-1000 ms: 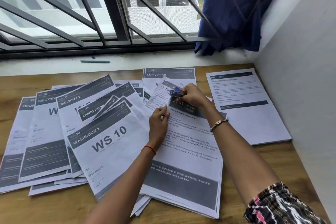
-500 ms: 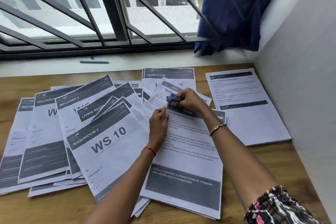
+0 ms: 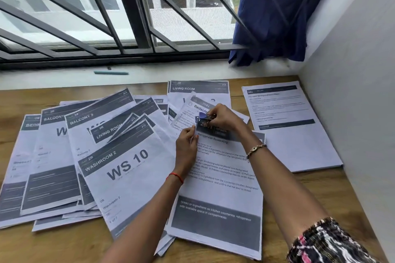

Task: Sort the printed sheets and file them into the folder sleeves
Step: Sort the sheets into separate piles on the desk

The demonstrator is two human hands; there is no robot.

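1. Right hand (image 3: 223,118): thumb and fingertips pinch a small blue clip-like object (image 3: 202,115) at the top left corner of the white printed stack headed "Refrigerator Restocking" (image 3: 218,188). This stack lies on the brown wooden table (image 3: 64,245), directly in front of the person.
2. Left hand (image 3: 186,142): fingers curled, nipping the left edge of the same stack just below the blue object.
3. Loose fan of white sheets with dark header bands (image 3: 128,168): lies left of the stack, the sheets overlapping one another. Headings include "WASHROOM 2", "BALCONY 3" and "LIVING ROOM".
4. "LIVING ROOM" sheet (image 3: 198,88): lies behind the hands, with a "Bedside" sheet partly over it.
5. Squared white pile of text pages (image 3: 299,145): lies at the right by the wall, apart from the rest.
6. Surroundings: slim teal pen (image 3: 111,73) on the white sill; dark blue curtain (image 3: 273,17) bunched at the right of the barred window.
7. Progress, as a judgement: sorting looks partly done, with one pile squared, one being handled and the fan unsorted. All the filing remains.
8. Not determinable:
   - No folder or sleeves are in view.
   - It is unclear whether the blue object is a clip or a staple tool, or whether it is going on or coming off.
   - The fine print is unreadable.
   - The fan's left edge is cut off by the frame, and its lower sheets are buried.
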